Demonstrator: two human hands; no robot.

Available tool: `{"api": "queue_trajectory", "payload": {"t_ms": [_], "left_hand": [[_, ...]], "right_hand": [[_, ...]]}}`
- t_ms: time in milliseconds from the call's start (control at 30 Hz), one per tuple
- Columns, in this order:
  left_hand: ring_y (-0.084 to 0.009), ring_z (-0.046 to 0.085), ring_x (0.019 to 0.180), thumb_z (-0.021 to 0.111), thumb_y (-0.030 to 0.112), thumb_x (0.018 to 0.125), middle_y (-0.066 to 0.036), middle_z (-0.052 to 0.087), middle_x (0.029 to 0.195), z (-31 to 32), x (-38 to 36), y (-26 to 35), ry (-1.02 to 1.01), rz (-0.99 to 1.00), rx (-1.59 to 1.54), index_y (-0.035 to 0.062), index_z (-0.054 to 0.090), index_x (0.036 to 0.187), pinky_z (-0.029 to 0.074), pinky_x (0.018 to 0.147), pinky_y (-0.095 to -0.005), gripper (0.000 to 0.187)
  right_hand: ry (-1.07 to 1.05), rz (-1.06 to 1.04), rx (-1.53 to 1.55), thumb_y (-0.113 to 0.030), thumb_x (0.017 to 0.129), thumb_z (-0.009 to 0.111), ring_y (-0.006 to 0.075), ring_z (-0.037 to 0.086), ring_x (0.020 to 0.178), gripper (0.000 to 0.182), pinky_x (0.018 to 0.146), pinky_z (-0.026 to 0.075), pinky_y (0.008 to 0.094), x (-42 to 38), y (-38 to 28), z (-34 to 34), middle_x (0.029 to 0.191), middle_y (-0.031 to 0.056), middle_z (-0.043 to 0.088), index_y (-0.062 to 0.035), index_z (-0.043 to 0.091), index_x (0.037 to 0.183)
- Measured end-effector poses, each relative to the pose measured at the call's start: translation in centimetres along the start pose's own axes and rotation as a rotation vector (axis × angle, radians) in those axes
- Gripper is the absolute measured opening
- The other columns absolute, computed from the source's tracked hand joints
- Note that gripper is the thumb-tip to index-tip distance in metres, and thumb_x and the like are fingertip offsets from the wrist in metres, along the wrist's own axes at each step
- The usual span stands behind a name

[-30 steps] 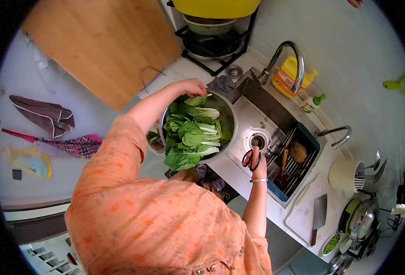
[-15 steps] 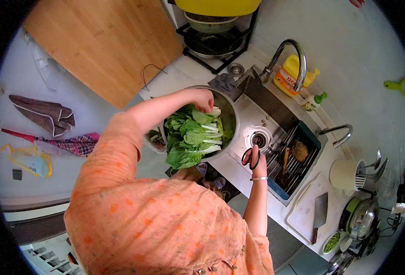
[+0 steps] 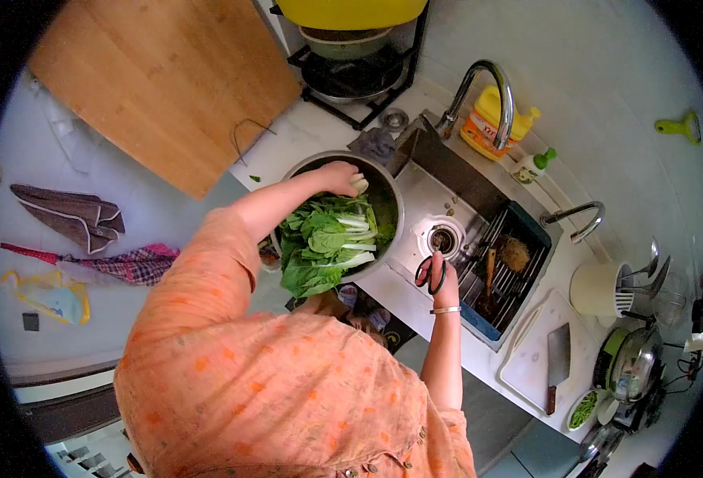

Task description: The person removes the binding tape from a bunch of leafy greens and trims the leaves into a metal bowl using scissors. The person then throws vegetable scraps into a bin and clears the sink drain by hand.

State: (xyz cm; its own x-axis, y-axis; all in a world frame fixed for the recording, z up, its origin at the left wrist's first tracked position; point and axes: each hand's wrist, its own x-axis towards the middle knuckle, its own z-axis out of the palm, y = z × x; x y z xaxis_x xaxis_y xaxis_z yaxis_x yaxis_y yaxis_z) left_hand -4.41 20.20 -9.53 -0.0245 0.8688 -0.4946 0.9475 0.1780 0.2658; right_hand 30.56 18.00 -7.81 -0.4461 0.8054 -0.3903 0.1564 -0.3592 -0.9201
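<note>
A wide metal bowl (image 3: 400,215) holds a heap of leafy greens (image 3: 328,235) with pale stalks, their leaves hanging over its near side. My left hand (image 3: 339,177) is closed inside the bowl's far rim, and a pale stalk end (image 3: 359,183) pokes out from its fingers. How much of that green it holds is hidden. Over the near edge of the sink, my right hand (image 3: 445,288) grips scissors (image 3: 431,275) with black handles; their blades are mostly hidden by the hand.
The sink (image 3: 423,191) holds a drying rack (image 3: 538,239) with a brush and a brown scrubber. A cleaver (image 3: 558,358) lies on a white cutting board (image 3: 519,362). Taps (image 3: 507,103) arch over the sink. A large wooden board (image 3: 160,88) stands at left.
The camera view has shifted slightly. My left hand has lifted a little from the top of the heap, and a pale stalk end now shows at its fingers. The scissors stay in my right hand.
</note>
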Motion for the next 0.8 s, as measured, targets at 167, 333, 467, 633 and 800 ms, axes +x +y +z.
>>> {"api": "queue_trajectory", "payload": {"t_ms": [167, 333, 467, 633, 800], "left_hand": [[-0.0289, 0.051, 0.103, 0.073, 0.042, 0.063, -0.017, 0.053, 0.114, -2.0, -2.0, -2.2, 0.125, 0.075, -0.307, 0.003, 0.046, 0.117, 0.041, 0.085, -0.0353, 0.072], [-0.0165, 0.049, 0.103, 0.071, 0.026, 0.072, -0.008, 0.052, 0.117, -2.0, -2.2, -3.4, -0.052, 0.276, -0.811, 0.0046, 0.044, 0.123, 0.04, 0.086, -0.0301, 0.062], [-0.0116, 0.052, 0.094, 0.067, 0.018, 0.076, -0.003, 0.059, 0.105, -0.3, -0.3, -4.9, -0.107, 0.161, -0.829, 0.0054, 0.053, 0.115, 0.042, 0.082, -0.0283, 0.043], [-0.0144, 0.056, 0.086, 0.065, 0.019, 0.079, -0.005, 0.063, 0.093, -0.8, -1.3, -2.8, 0.186, 0.153, -0.493, 0.0058, 0.06, 0.104, 0.044, 0.077, -0.0292, 0.029], [-0.0191, 0.059, 0.084, 0.061, 0.019, 0.082, -0.01, 0.062, 0.086, -2.9, -2.4, -2.1, 0.305, 0.193, -0.451, 0.004, 0.056, 0.099, 0.045, 0.076, -0.0322, 0.023]], "right_hand": [[-0.023, 0.004, 0.056, -0.041, 0.091, 0.046, 0.0159, 0.051, 0.046, 0.045, 0.045, 0.041, 0.0269, 0.3, -0.4, 0.5, 0.054, 0.0062, 0.051, -0.0011, 0.051, 0.072], [-0.04, -0.025, -0.004, -0.04, 0.091, 0.047, 0.0155, 0.051, 0.045, 0.043, 0.045, 0.041, 0.0262, 0.9, 0.0, 0.7, 0.053, 0.0062, 0.051, -0.0011, 0.052, 0.071], [-0.049, -0.023, 0.013, -0.039, 0.091, 0.047, 0.0156, 0.051, 0.045, 0.043, 0.045, 0.041, 0.0264, 0.8, -0.7, 0.8, 0.052, 0.006, 0.051, -0.0008, 0.052, 0.071], [-0.046, -0.019, 0.02, -0.039, 0.091, 0.047, 0.0161, 0.051, 0.045, 0.044, 0.045, 0.042, 0.0269, 0.9, -0.2, 0.6, 0.052, 0.0062, 0.051, -0.0006, 0.051, 0.07], [-0.046, -0.04, -0.029, -0.039, 0.09, 0.048, 0.0164, 0.052, 0.045, 0.044, 0.045, 0.042, 0.0271, 0.5, -0.8, 0.4, 0.052, 0.0064, 0.05, -0.0002, 0.051, 0.07]]}}
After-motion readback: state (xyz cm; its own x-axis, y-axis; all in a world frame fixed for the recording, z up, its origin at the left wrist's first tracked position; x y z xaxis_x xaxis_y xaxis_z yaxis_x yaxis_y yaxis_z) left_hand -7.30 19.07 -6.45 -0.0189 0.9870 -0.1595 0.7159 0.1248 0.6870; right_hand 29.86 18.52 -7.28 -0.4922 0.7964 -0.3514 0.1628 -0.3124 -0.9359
